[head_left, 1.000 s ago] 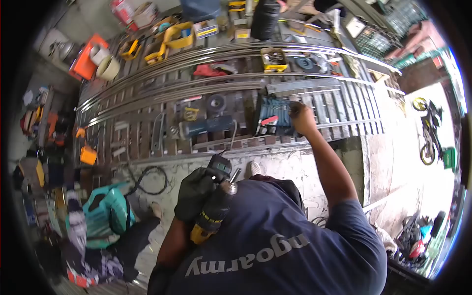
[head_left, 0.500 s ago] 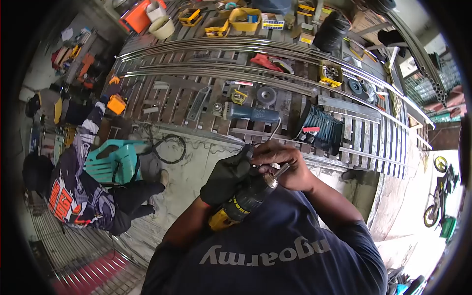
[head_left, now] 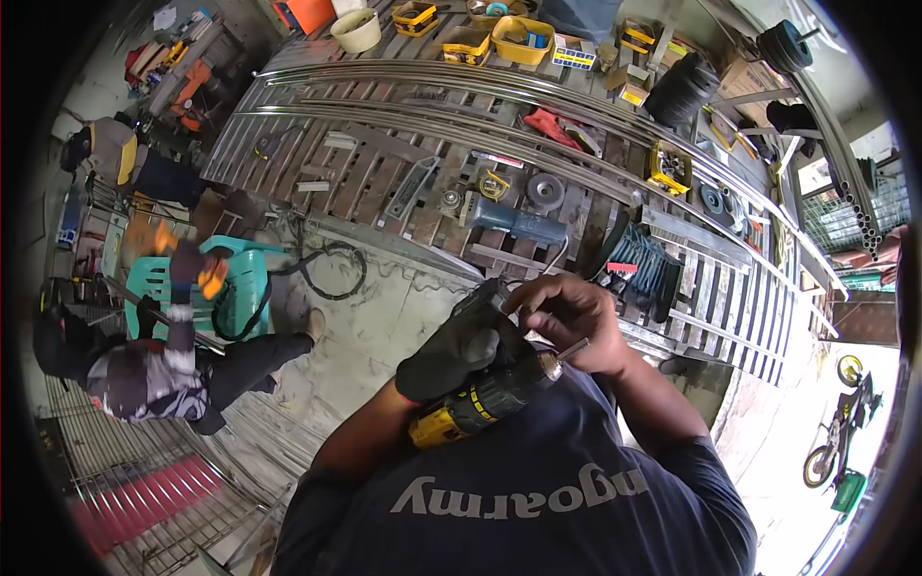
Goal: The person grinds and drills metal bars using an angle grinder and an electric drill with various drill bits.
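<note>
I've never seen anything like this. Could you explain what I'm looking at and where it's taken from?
No robot here: these are a person's own two hands, seen from a camera worn on the head, looking forward and down, so the lettering on the dark shirt appears upside down. The gloved left hand holds a yellow-and-black drill. The bare right hand is curled close by; whether it pinches something small, I can't tell. Ahead is a slatted bench bearing long metal rods, a blue-grey power tool, a tape measure and a yellow tub. Another person is at the left.
</note>
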Tool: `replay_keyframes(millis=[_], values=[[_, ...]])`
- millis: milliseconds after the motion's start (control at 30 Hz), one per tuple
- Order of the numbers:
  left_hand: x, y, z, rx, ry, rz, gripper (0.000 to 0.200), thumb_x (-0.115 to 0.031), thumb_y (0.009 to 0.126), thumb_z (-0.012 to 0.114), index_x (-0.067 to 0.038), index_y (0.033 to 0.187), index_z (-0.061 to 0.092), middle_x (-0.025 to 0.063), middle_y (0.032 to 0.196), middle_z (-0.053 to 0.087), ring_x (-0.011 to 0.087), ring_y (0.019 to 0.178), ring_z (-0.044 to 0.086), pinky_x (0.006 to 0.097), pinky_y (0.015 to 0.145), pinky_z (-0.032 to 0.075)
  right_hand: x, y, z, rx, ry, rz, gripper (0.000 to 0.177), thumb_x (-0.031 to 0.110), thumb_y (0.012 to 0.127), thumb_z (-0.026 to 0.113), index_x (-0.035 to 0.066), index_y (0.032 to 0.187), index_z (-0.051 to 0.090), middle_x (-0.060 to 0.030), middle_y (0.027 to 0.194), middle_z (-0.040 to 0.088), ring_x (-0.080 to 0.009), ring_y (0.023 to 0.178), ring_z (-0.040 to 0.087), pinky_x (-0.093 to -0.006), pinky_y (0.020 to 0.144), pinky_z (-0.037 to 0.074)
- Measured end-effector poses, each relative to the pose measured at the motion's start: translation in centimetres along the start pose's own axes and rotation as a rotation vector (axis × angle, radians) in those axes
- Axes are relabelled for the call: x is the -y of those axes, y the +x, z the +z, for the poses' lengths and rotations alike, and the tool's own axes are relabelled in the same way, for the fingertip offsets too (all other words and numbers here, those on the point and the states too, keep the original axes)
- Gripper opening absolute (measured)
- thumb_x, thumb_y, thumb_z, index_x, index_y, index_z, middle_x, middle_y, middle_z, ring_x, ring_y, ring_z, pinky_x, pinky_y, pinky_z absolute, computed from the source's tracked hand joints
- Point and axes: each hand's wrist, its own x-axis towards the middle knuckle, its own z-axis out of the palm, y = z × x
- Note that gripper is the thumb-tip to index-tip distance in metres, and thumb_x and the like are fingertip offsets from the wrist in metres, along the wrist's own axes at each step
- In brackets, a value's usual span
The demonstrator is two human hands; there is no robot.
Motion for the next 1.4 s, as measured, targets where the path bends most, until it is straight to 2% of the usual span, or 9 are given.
replay_keyframes(millis=[33,133,233,333,467,667,867,1267,1400], values=[[-0.3,-0.1,0.0,0.081,-0.083,0.020,0.065,-0.055,0.104,0.075,0.003,0.134,0.069,0.0040,0.109,0.074,0.0124,0.097,0.066,0.0286,0.086,0.053,0.2,-0.2,-0.4,-0.035,0.017,0.062,0.018,-0.007,0.101,0.075,-0.002,0.117,0.071,-0.0123,0.113,0.077,-0.0188,0.109,0.075,-0.0353,0.092,0.063],[0.2,-0.4,-0.1,0.216,-0.117,-0.188,0.032,-0.016,0.105,0.067,0.001,0.132,0.065,0.0069,0.119,0.073,0.0152,0.108,0.067,0.0335,0.096,0.055,1.0,-1.6,-3.1,-0.155,-0.066,0.199,0.014,-0.005,0.104,0.073,-0.004,0.117,0.069,-0.0078,0.110,0.074,-0.0123,0.103,0.073,-0.0286,0.089,0.060],[-2.5,-1.2,1.7,0.228,-0.264,-0.172,0.052,-0.007,0.099,0.070,0.001,0.149,0.060,0.0036,0.120,0.071,0.0130,0.109,0.065,0.0310,0.096,0.054,3.5,-2.1,-5.6,-0.063,-0.332,0.023,0.015,-0.007,0.099,0.078,-0.001,0.113,0.073,-0.0052,0.108,0.071,-0.0125,0.097,0.069,-0.0295,0.086,0.057],[-4.9,-1.2,1.7,0.280,-0.129,-0.319,0.078,-0.020,0.087,0.081,0.004,0.158,0.058,0.0015,0.118,0.070,0.0126,0.106,0.064,0.0266,0.096,0.050,6.9,-2.2,-5.8,0.033,-0.481,-0.031,0.019,-0.010,0.090,0.083,0.001,0.105,0.077,-0.0075,0.102,0.071,-0.0191,0.092,0.070,-0.0343,0.082,0.056],[-4.3,-1.1,1.4,0.252,0.005,-0.358,0.081,-0.011,0.083,0.075,0.004,0.160,0.056,0.0038,0.120,0.071,0.0142,0.111,0.066,0.0291,0.102,0.051,8.9,-2.6,-4.7,0.095,-0.514,-0.004,0.023,-0.011,0.087,0.084,0.002,0.106,0.080,-0.0096,0.101,0.072,-0.0231,0.092,0.071,-0.0367,0.080,0.057],[-4.4,-1.2,1.7,0.228,-0.191,-0.373,0.081,-0.010,0.080,0.078,0.007,0.158,0.058,0.0076,0.125,0.073,0.0178,0.114,0.068,0.0322,0.104,0.051,9.1,-2.3,-4.3,0.194,-0.614,-0.043,0.018,-0.003,0.092,0.083,0.004,0.108,0.077,-0.0110,0.106,0.069,-0.0272,0.098,0.073,-0.0384,0.081,0.059],[-2.9,-1.0,0.9,0.252,-0.151,-0.310,0.085,-0.012,0.082,0.085,0.009,0.159,0.055,0.0083,0.126,0.072,0.0172,0.114,0.068,0.0325,0.104,0.051,9.5,-2.0,-4.5,0.257,-0.658,-0.117,0.019,-0.001,0.093,0.083,0.005,0.109,0.076,-0.0116,0.108,0.068,-0.0295,0.097,0.073,-0.0405,0.080,0.059],[-4.6,-0.7,1.8,0.235,-0.136,-0.290,0.082,-0.010,0.082,0.082,0.004,0.159,0.057,0.0000,0.112,0.070,0.0103,0.104,0.064,0.0264,0.094,0.050,10.8,0.1,-5.0,0.476,-0.840,-0.218,0.020,0.005,0.090,0.083,0.002,0.108,0.074,-0.0138,0.101,0.069,-0.0352,0.091,0.074,-0.0450,0.075,0.061],[-4.0,-0.5,1.1,0.321,-0.162,-0.199,0.074,-0.007,0.094,0.080,0.005,0.162,0.053,0.0045,0.126,0.072,0.0116,0.111,0.065,0.0281,0.098,0.052,10.3,0.3,-5.1,0.477,-0.701,-0.066,0.016,0.006,0.091,0.086,0.001,0.103,0.075,-0.0135,0.092,0.071,-0.0343,0.088,0.075,-0.0434,0.074,0.061]])
